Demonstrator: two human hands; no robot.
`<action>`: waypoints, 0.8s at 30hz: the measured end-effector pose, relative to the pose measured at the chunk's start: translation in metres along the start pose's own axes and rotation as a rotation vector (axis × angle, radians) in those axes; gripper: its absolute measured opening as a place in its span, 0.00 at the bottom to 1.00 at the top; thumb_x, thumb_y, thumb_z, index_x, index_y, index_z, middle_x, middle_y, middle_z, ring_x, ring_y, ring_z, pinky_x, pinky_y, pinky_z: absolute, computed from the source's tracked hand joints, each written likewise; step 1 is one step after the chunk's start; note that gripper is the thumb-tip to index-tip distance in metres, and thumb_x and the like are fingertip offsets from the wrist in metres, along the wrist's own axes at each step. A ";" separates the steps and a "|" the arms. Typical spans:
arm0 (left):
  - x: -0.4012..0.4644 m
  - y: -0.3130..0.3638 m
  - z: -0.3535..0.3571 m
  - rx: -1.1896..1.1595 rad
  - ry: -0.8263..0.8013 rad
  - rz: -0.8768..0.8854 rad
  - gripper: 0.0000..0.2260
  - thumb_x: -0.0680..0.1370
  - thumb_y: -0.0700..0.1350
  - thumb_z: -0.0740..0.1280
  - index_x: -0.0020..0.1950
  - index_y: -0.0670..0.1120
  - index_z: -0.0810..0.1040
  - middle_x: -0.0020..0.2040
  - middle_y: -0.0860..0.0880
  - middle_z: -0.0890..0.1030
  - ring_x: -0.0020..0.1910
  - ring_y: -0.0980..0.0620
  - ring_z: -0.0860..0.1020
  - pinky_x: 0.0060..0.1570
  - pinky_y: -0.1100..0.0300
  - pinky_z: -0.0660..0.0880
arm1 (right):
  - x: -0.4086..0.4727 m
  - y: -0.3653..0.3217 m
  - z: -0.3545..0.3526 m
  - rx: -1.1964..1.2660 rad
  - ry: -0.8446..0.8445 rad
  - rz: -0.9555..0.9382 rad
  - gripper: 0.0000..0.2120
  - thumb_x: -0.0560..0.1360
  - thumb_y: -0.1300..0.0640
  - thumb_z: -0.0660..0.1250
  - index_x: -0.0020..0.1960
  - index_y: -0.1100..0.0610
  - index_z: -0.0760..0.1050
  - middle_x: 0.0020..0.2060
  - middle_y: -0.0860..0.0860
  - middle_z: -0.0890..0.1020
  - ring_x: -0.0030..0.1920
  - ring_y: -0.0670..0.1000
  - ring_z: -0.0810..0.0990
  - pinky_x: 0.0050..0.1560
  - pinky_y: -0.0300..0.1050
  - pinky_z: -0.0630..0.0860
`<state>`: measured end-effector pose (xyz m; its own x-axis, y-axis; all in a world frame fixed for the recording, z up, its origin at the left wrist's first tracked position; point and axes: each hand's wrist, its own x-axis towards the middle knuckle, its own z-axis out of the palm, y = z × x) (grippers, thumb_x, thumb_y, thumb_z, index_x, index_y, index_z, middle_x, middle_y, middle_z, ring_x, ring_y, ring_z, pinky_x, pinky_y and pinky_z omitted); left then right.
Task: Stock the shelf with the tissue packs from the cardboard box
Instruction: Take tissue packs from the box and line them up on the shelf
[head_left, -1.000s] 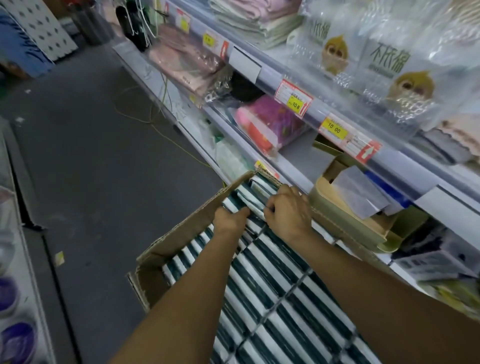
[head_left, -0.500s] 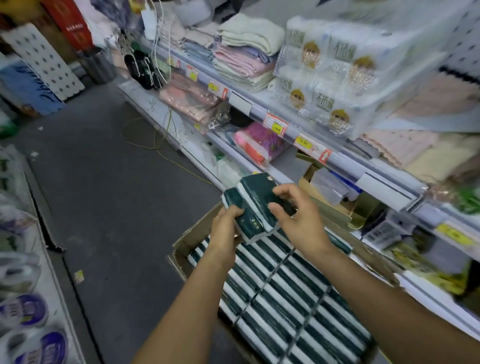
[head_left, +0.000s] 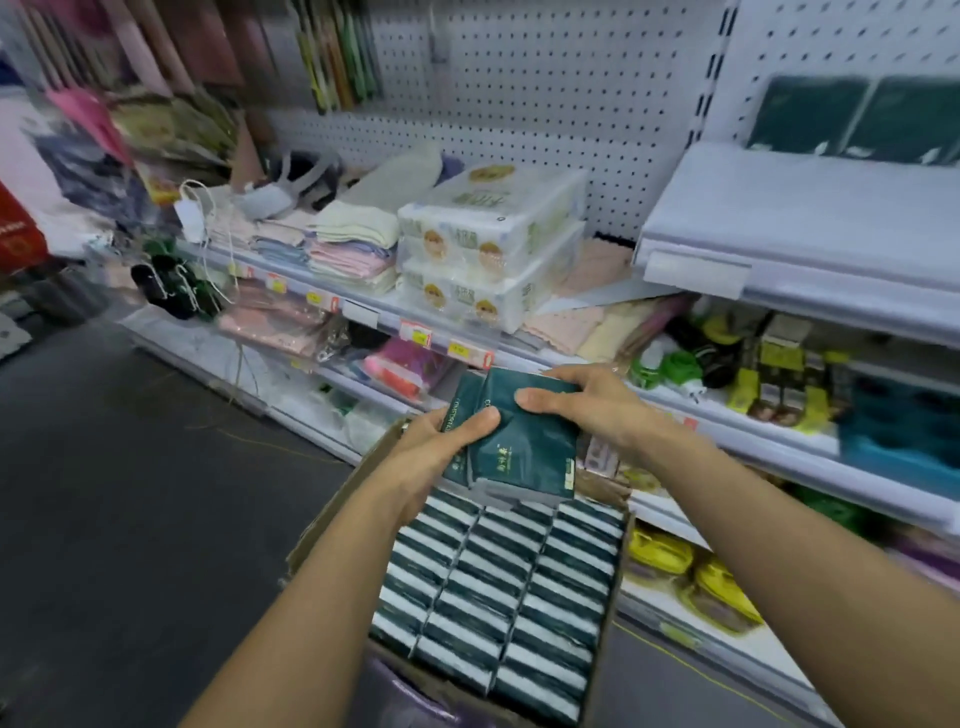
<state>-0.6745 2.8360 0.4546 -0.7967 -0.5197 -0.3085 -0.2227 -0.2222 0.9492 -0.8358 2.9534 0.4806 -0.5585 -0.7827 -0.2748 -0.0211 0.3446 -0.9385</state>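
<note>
A small stack of dark green tissue packs (head_left: 519, 441) is held between both hands above the far end of the cardboard box (head_left: 332, 499). The left hand (head_left: 441, 452) is curled under and around the stack's left edge, with the thumb laid on top. The right hand (head_left: 587, 402) is clamped over the far right corner, with the thumb pressed on the upper face. The wrapping is glossy and slightly creased; small gold lettering is seen on the top face and white lettering along the side, and a pale grey edge shows at the near underside. The box is filled with more packs (head_left: 498, 597), set on edge in three rows, showing as green and white stripes. Matching green packs (head_left: 852, 119) are stood at the back of the upper right shelf (head_left: 810, 218).
</note>
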 end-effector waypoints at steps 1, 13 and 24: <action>0.001 0.010 0.010 0.014 -0.017 0.017 0.21 0.68 0.54 0.73 0.58 0.46 0.81 0.53 0.47 0.85 0.53 0.49 0.83 0.55 0.57 0.77 | -0.007 -0.006 -0.013 -0.015 0.019 0.002 0.21 0.66 0.49 0.78 0.53 0.60 0.80 0.44 0.55 0.86 0.42 0.51 0.85 0.46 0.47 0.82; 0.028 0.097 0.152 -0.033 -0.042 0.151 0.18 0.71 0.48 0.74 0.57 0.43 0.79 0.48 0.44 0.86 0.45 0.47 0.84 0.48 0.51 0.80 | -0.102 -0.022 -0.218 0.355 0.315 -0.170 0.13 0.75 0.60 0.69 0.56 0.62 0.71 0.49 0.59 0.82 0.43 0.53 0.84 0.39 0.50 0.82; 0.093 0.153 0.385 -0.003 -0.084 0.332 0.21 0.73 0.52 0.75 0.61 0.45 0.76 0.52 0.47 0.85 0.51 0.47 0.84 0.58 0.47 0.78 | -0.165 0.005 -0.452 0.205 0.743 -0.332 0.16 0.72 0.63 0.74 0.56 0.60 0.73 0.46 0.52 0.85 0.42 0.49 0.84 0.36 0.36 0.75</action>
<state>-0.9991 3.0709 0.5948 -0.8688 -0.4947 0.0235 0.0582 -0.0547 0.9968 -1.1181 3.3186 0.6157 -0.9523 -0.2573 0.1642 -0.1697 -0.0006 -0.9855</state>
